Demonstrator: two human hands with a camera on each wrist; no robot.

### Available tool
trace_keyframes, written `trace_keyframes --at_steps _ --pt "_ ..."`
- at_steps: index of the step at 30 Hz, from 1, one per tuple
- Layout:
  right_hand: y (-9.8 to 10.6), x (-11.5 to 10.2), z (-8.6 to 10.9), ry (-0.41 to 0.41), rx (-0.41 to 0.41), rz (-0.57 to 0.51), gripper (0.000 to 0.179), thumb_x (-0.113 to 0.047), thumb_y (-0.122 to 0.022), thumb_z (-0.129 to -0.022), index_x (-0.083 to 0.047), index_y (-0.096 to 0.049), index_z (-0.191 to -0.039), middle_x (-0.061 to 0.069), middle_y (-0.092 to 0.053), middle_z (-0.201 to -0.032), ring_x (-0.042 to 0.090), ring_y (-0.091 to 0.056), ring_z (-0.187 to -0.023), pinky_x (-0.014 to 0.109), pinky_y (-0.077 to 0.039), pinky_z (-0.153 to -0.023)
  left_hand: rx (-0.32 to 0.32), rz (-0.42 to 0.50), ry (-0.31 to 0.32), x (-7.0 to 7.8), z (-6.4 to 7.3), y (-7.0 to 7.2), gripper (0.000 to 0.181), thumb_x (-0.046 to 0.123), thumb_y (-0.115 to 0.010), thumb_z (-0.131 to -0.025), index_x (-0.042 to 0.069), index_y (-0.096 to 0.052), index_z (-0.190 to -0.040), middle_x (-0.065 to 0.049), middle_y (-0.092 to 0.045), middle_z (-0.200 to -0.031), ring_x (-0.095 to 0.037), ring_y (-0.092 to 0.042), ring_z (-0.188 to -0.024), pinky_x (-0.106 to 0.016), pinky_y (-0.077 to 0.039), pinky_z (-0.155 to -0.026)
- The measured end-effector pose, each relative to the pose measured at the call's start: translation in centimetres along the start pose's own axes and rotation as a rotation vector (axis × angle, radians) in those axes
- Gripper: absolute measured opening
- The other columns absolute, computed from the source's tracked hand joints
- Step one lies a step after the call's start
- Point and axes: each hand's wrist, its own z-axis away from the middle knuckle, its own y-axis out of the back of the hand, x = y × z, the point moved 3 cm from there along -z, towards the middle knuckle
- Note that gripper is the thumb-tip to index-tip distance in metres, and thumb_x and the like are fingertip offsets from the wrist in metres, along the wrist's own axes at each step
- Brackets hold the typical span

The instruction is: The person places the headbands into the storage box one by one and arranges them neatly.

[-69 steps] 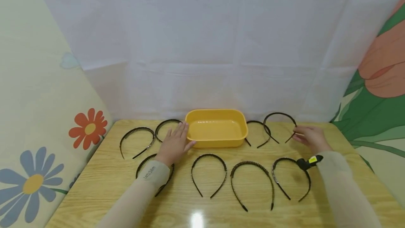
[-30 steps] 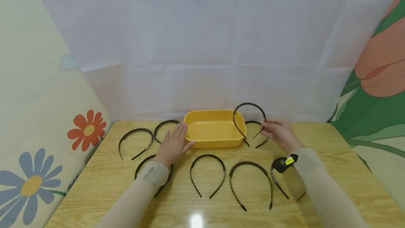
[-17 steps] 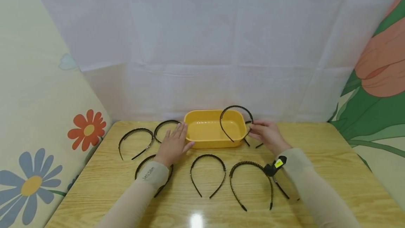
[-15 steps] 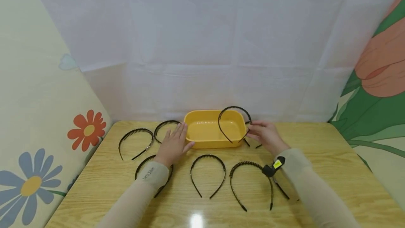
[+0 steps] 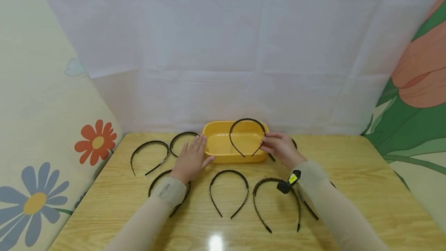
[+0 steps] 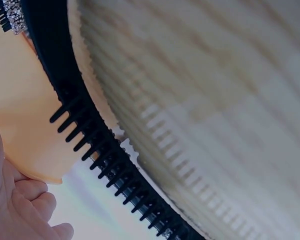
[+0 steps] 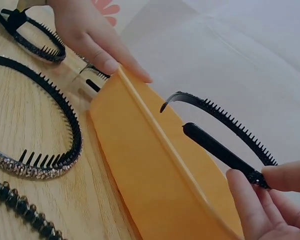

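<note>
My right hand (image 5: 281, 149) pinches a black toothed headband (image 5: 247, 119) near one end and holds it above the yellow basin (image 5: 233, 159). In the right wrist view the headband's tips (image 7: 217, 150) hang over the basin's rim (image 7: 162, 142), with thumb and fingers gripping one leg. My left hand (image 5: 189, 160) rests with straight fingers against the basin's left side. Close to the left wrist camera lies another black headband (image 6: 97, 145) with comb teeth. A headband right of the basin is mostly hidden behind my right hand.
Several headbands lie on the wooden table (image 5: 376, 196): two (image 5: 151, 142) left of the basin, one partly under my left forearm, and a front row including a glittery one (image 5: 229, 171) and a coiled one (image 5: 271, 179). A white cloth (image 5: 209, 49) hangs behind.
My right hand has lifted the headband from the table's right side and carried it leftward over the basin. My left hand has stayed at the basin.
</note>
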Motion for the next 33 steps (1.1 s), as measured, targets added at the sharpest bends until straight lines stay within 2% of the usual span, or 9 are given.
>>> trace_keyframes --at_steps 3,6,9,15,19,21,28,33 --pt "-0.8 0.1 -0.4 0.003 0.011 0.009 0.051 0.003 -0.052 -0.103 0.015 -0.033 -0.149 0.035 -0.037 -0.145 0.030 -0.063 -0.114 0.030 -0.057 -0.093 0.001 0.005 0.002 0.0 0.0 0.1 0.079 0.046 -0.049 -0.106 -0.007 -0.021 -0.158 -0.024 -0.020 -0.164 -0.039 -0.020 -0.152 -0.060 -0.014 -0.123" --pt "-1.6 0.0 -0.7 -0.003 0.025 0.009 0.050 0.002 -0.053 -0.103 0.013 -0.035 -0.149 0.033 -0.039 -0.145 0.041 -0.053 -0.127 0.030 -0.057 -0.093 -0.006 0.005 0.005 0.0 0.0 0.1 0.079 0.046 -0.048 -0.106 -0.007 -0.020 -0.158 -0.023 -0.020 -0.165 -0.039 -0.019 -0.153 -0.060 -0.014 -0.123" --pt "-2.3 0.0 -1.1 -0.009 0.035 0.011 0.050 0.002 -0.054 -0.103 0.013 -0.037 -0.148 0.030 -0.043 -0.141 0.044 -0.048 -0.132 0.030 -0.057 -0.093 -0.014 0.002 0.007 0.0 0.0 0.0 0.079 0.047 -0.047 -0.107 -0.007 -0.019 -0.158 -0.023 -0.019 -0.165 -0.039 -0.019 -0.153 -0.059 -0.014 -0.123" --pt "-3.4 0.1 -2.0 -0.010 0.051 0.008 0.050 0.005 -0.055 -0.101 0.015 -0.036 -0.147 0.023 -0.046 -0.133 0.037 -0.057 -0.120 0.032 -0.057 -0.094 -0.014 0.004 0.013 0.0 0.0 0.1 0.079 0.047 -0.047 -0.107 -0.007 -0.020 -0.158 -0.023 -0.019 -0.165 -0.038 -0.018 -0.153 -0.059 -0.013 -0.123" --pt "-3.9 0.5 -2.8 -0.022 0.089 0.010 0.046 0.005 -0.056 -0.100 0.015 -0.039 -0.142 0.022 -0.048 -0.128 0.031 -0.060 -0.109 0.032 -0.058 -0.093 -0.016 -0.001 0.018 0.1 0.0 0.1 0.078 0.047 -0.046 -0.107 -0.007 -0.020 -0.158 -0.023 -0.019 -0.165 -0.038 -0.018 -0.153 -0.059 -0.013 -0.123" --pt "-4.1 0.7 -3.1 -0.024 0.104 0.019 0.044 0.006 -0.057 -0.099 0.015 -0.041 -0.140 0.023 -0.049 -0.127 0.033 -0.060 -0.110 0.033 -0.058 -0.092 -0.015 -0.002 0.016 0.1 0.1 0.1 0.078 0.046 -0.046 -0.107 -0.008 -0.020 -0.158 -0.024 -0.019 -0.165 -0.039 -0.019 -0.153 -0.059 -0.013 -0.123" --pt "-4.8 1.2 -3.8 -0.023 0.134 0.128 0.036 0.007 -0.059 -0.097 0.014 -0.048 -0.131 0.024 -0.052 -0.123 0.042 -0.060 -0.115 0.030 -0.062 -0.081 -0.022 -0.008 0.009 0.1 0.0 -0.1 0.079 0.047 -0.044 -0.108 -0.008 -0.019 -0.158 -0.024 -0.017 -0.165 -0.039 -0.018 -0.153 -0.058 -0.012 -0.124" --pt "-5.7 1.3 -3.9 -0.026 0.144 0.197 0.028 0.007 -0.060 -0.096 0.011 -0.052 -0.123 0.020 -0.056 -0.113 0.034 -0.066 -0.101 0.027 -0.062 -0.073 -0.021 -0.005 0.005 0.1 -0.1 0.0 0.079 0.048 -0.044 -0.108 -0.007 -0.019 -0.158 -0.024 -0.017 -0.165 -0.038 -0.017 -0.153 -0.059 -0.013 -0.123"
